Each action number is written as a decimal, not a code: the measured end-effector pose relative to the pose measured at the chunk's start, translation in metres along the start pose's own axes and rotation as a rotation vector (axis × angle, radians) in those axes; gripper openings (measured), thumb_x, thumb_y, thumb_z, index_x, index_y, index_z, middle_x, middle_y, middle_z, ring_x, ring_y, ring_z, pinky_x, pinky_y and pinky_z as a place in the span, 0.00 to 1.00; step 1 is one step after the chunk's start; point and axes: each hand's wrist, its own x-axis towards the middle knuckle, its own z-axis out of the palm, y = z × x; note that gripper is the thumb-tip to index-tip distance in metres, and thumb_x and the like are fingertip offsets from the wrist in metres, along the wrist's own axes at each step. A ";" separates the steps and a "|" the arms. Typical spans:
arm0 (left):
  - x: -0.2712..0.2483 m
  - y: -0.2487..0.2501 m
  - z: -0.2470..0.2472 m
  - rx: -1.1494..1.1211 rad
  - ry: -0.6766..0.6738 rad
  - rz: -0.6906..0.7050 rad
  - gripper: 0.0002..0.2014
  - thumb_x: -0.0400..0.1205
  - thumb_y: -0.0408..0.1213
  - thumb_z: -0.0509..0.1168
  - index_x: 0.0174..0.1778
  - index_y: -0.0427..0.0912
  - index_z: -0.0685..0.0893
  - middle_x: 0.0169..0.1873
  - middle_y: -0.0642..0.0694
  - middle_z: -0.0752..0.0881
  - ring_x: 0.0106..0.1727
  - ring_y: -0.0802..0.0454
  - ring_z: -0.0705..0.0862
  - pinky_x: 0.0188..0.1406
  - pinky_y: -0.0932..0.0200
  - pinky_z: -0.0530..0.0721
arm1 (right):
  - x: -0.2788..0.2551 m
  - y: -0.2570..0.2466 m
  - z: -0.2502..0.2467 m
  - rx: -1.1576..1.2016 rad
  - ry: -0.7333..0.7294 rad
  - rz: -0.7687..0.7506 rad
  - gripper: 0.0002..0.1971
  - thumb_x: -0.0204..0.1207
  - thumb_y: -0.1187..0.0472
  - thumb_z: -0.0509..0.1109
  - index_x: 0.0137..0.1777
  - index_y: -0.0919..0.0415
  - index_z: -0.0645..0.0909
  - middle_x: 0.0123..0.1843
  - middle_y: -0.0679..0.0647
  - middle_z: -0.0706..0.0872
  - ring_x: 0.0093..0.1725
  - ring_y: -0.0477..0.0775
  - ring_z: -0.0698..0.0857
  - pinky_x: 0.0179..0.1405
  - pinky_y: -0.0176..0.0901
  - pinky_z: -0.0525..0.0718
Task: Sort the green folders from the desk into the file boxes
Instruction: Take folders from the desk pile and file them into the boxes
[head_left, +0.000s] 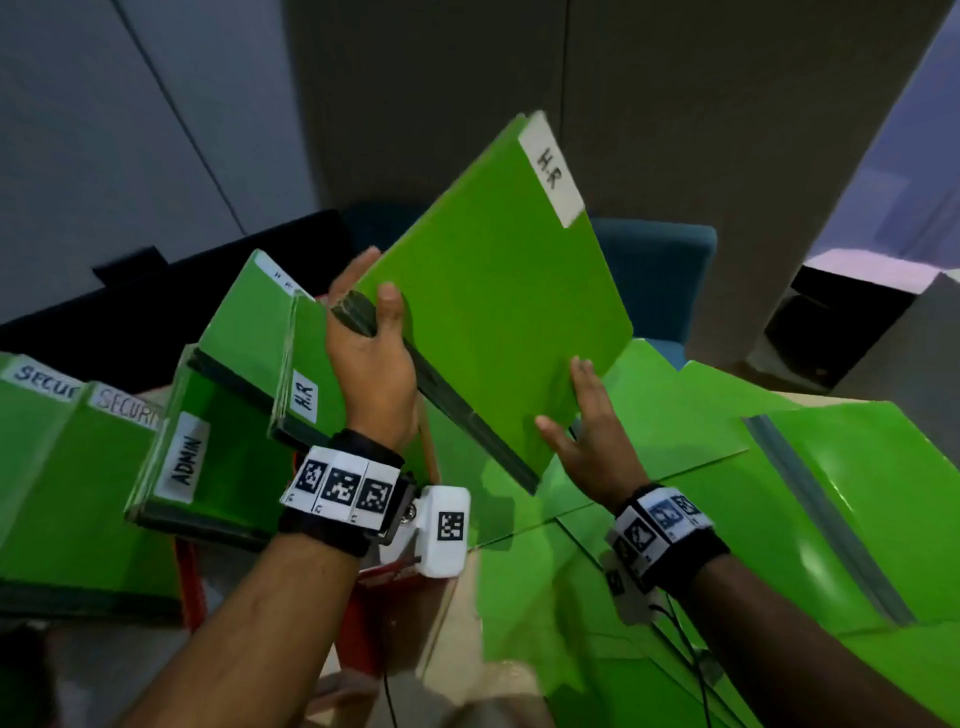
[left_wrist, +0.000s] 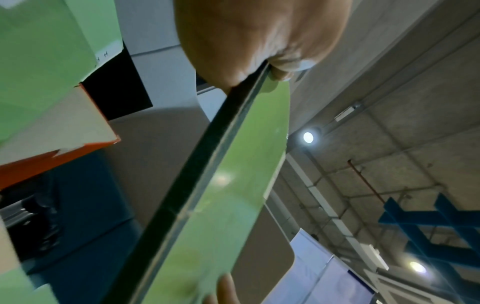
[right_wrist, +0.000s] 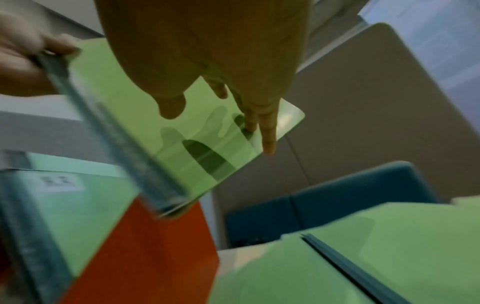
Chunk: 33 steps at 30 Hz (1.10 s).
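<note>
Fingers (head_left: 390, 306) of the left hand (head_left: 371, 358) are curling round the dark spine edge of a flat, glossy green plastic folder with a white "H.R" label (head_left: 488, 312), thumb on the near face and the other fingers behind, holding it raised and tilted in the air. The right hand (head_left: 592, 431) is lying with straight, relaxed fingers (right_wrist: 269, 142) against the folder's lower corner, touching it without gripping; its fingertips are resting flat on the green face in the right wrist view. The lifted folder is hanging above and just right of an orange-red cardboard file box (right_wrist: 155, 246), not yet inside it. That box is already holding 2 upright green folders marked "H.R" (head_left: 306, 364). Just beside it to the left, a green folder labelled "ADMIN" (head_left: 208, 457) is standing, and further left are 2 green folders marked "SECURITY" (head_left: 78, 467). More loose green folders (head_left: 779, 493) are lying overlapped on the tabletop under the right wrist. Behind them, a dark blue upholstered chair (head_left: 654, 270) is standing.
</note>
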 end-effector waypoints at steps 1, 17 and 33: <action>0.003 0.008 -0.003 -0.012 0.032 0.056 0.13 0.85 0.28 0.62 0.61 0.47 0.79 0.57 0.50 0.80 0.55 0.59 0.80 0.59 0.63 0.78 | 0.002 -0.016 0.007 0.018 -0.009 -0.091 0.42 0.78 0.48 0.68 0.85 0.53 0.46 0.86 0.54 0.47 0.83 0.46 0.48 0.81 0.41 0.52; 0.049 0.068 -0.123 0.156 0.180 0.458 0.12 0.84 0.21 0.55 0.55 0.43 0.73 0.62 0.41 0.80 0.69 0.55 0.79 0.70 0.61 0.73 | 0.024 -0.169 0.140 0.213 -0.474 -0.382 0.36 0.83 0.55 0.64 0.84 0.43 0.47 0.85 0.36 0.45 0.79 0.34 0.49 0.79 0.41 0.54; 0.028 -0.014 -0.190 1.081 -0.359 0.092 0.23 0.77 0.45 0.73 0.68 0.46 0.81 0.75 0.51 0.66 0.73 0.67 0.61 0.76 0.65 0.57 | 0.033 -0.110 0.199 -0.020 -0.487 0.124 0.26 0.85 0.42 0.50 0.68 0.63 0.69 0.62 0.67 0.84 0.62 0.65 0.82 0.54 0.50 0.76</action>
